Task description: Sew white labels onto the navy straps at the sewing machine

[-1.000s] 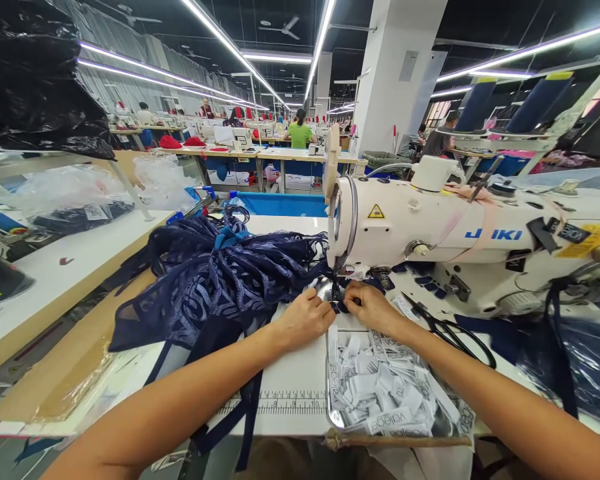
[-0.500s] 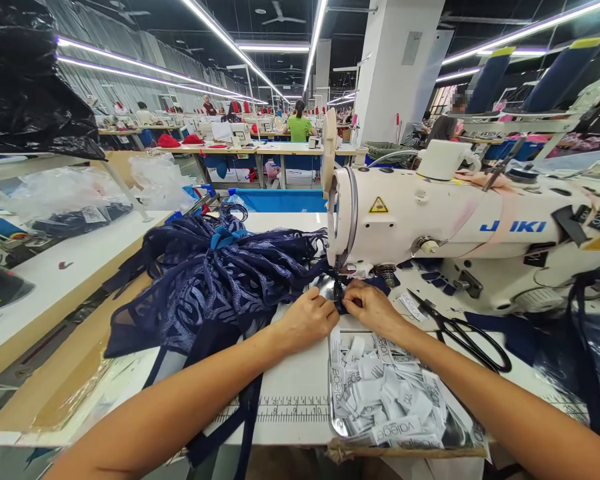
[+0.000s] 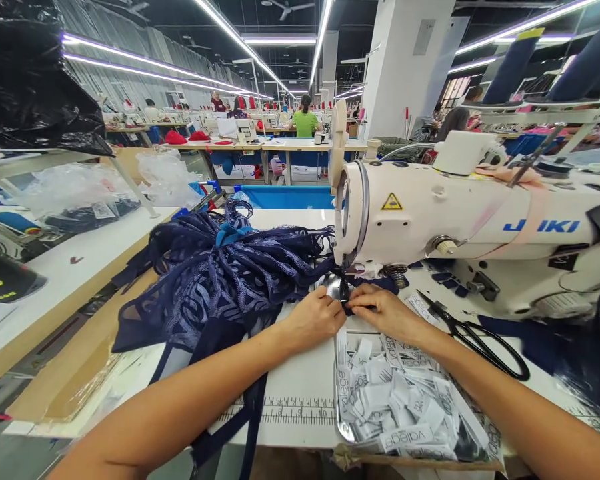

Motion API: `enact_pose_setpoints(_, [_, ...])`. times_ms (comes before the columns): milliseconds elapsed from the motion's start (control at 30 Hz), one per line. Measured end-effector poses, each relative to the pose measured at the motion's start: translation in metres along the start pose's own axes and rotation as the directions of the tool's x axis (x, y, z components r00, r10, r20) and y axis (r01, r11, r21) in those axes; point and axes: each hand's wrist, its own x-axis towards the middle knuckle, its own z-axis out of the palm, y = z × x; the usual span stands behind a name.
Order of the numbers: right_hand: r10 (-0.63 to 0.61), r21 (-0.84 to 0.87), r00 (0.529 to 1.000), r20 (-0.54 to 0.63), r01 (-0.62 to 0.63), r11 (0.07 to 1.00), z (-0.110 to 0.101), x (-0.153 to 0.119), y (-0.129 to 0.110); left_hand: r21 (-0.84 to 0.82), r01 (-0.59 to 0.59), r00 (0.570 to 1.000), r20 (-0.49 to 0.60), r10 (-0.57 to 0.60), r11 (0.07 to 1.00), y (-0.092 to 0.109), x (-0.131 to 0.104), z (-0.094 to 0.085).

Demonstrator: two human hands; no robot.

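Note:
At the presser foot of a white sewing machine [image 3: 460, 213], both hands work close together. My left hand [image 3: 317, 319], its fingers curled closed, grips the edge of navy fabric [image 3: 260, 267] just left of the foot. My right hand [image 3: 385, 312] is on the other side, with fingertips and thumb closing on a small dark piece of the fabric; the fingers partly hide it. The rest of the navy fabric, patterned and gathered with a blue tie [image 3: 231, 233], lies heaped to the left. Its long straps hang over the table's front edge.
A metal tray [image 3: 344, 427] of white printed labels [image 3: 400, 400] sits below my right forearm. Black scissors [image 3: 480, 337] lie right of my right hand. A ruler strip [image 3: 295, 412] runs along the table front. Cardboard [image 3: 75, 387] is at left; people work at benches behind.
The view has shifted slightly, moving the scene rightward. My right hand's fingers have straightened a little beside the presser foot; my left hand keeps its hold.

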Motion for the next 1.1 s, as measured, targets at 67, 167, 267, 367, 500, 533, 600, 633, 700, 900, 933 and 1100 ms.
enact_pose_setpoints(67, [-0.044,-0.149,0.999,0.023,0.047,0.988,0.001,-0.004,-0.005,-0.015,-0.006,1.000,0.019,0.006,1.000,0.000,0.001,0.001])
enact_pose_setpoints(167, [-0.078,-0.417,0.995,0.064,0.098,0.904,0.006,-0.008,-0.016,-0.032,0.000,0.999,0.044,0.002,0.999,-0.004,0.000,-0.002])
enact_pose_setpoints(267, [-0.124,-0.599,0.987,0.098,0.158,0.785,0.008,-0.012,-0.025,-0.059,-0.006,0.999,0.043,0.009,0.998,-0.012,-0.005,-0.011])
enact_pose_setpoints(367, [-0.195,-0.651,0.960,0.201,0.279,0.706,0.003,-0.012,-0.026,-0.162,-0.029,0.999,0.014,0.032,0.986,-0.019,-0.014,-0.018])
enact_pose_setpoints(500, [-0.300,-0.640,0.909,0.288,0.416,0.646,-0.009,-0.009,-0.012,-0.342,0.005,1.000,0.029,0.005,0.940,-0.013,-0.015,-0.015])
enact_pose_setpoints(533, [-0.317,-0.638,0.904,0.288,0.428,0.640,-0.010,-0.008,-0.006,-0.361,0.043,0.998,0.063,-0.021,0.932,-0.009,-0.013,-0.013])
enact_pose_setpoints(600, [-0.342,-0.641,0.903,0.260,0.426,0.638,-0.011,-0.006,0.005,-0.363,0.124,0.987,0.143,-0.076,0.924,-0.002,-0.005,-0.010])
enact_pose_setpoints(633, [-0.352,-0.645,0.906,0.234,0.415,0.641,-0.010,-0.005,0.010,-0.352,0.155,0.979,0.179,-0.096,0.923,0.001,0.000,-0.009])
enact_pose_setpoints(700, [-0.367,-0.649,0.912,0.183,0.392,0.652,-0.008,-0.003,0.018,-0.330,0.191,0.966,0.232,-0.116,0.925,0.005,0.008,-0.007])
enact_pose_setpoints(900, [-0.373,-0.652,0.915,0.152,0.377,0.658,-0.008,-0.001,0.025,-0.274,0.215,0.961,0.229,-0.153,0.937,0.010,0.019,0.002])
enact_pose_setpoints(933, [-0.370,-0.657,0.916,0.153,0.374,0.655,-0.009,-0.001,0.025,-0.264,0.218,0.963,0.217,-0.162,0.940,0.010,0.019,0.003])
enact_pose_setpoints(1100, [-0.337,-0.655,0.927,0.164,0.358,0.666,-0.013,-0.001,0.023,-0.221,0.225,0.966,0.177,-0.188,0.949,0.012,0.019,0.009])
